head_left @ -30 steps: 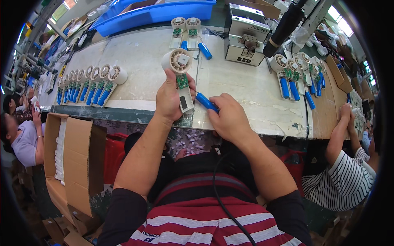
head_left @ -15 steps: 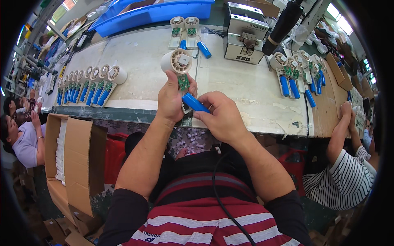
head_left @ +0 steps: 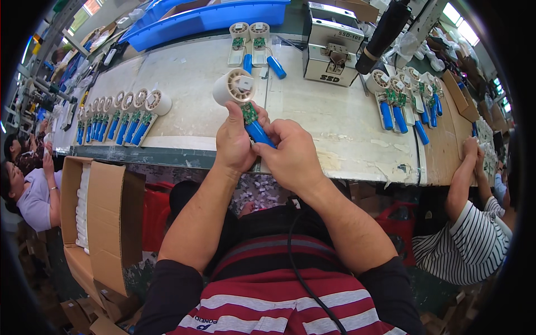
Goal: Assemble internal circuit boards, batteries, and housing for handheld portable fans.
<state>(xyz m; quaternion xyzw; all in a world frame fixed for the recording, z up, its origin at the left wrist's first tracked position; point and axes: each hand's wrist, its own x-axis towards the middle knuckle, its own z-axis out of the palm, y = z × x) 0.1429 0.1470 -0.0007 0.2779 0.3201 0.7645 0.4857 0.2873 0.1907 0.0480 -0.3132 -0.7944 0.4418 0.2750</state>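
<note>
My left hand (head_left: 235, 137) is wrapped round the white handle of a small fan assembly, whose round fan head (head_left: 234, 86) points away from me. A green circuit board (head_left: 249, 113) shows in the handle below the head. Under the board lies a blue cylindrical battery (head_left: 258, 134), in line with the handle. My right hand (head_left: 293, 152) grips the battery's lower end between thumb and fingers, close against the left hand. The handle's lower end is hidden by my hands.
A row of similar fan assemblies (head_left: 127, 111) lies at left, two more (head_left: 248, 42) at the back, and a cluster (head_left: 399, 100) at right. A metal box (head_left: 332, 47) and a blue bin (head_left: 206, 22) stand behind. An open carton (head_left: 106, 218) is below left; co-workers sit either side.
My right hand has moved left and brought the battery from a slant across the handle into line with it, below the board.
</note>
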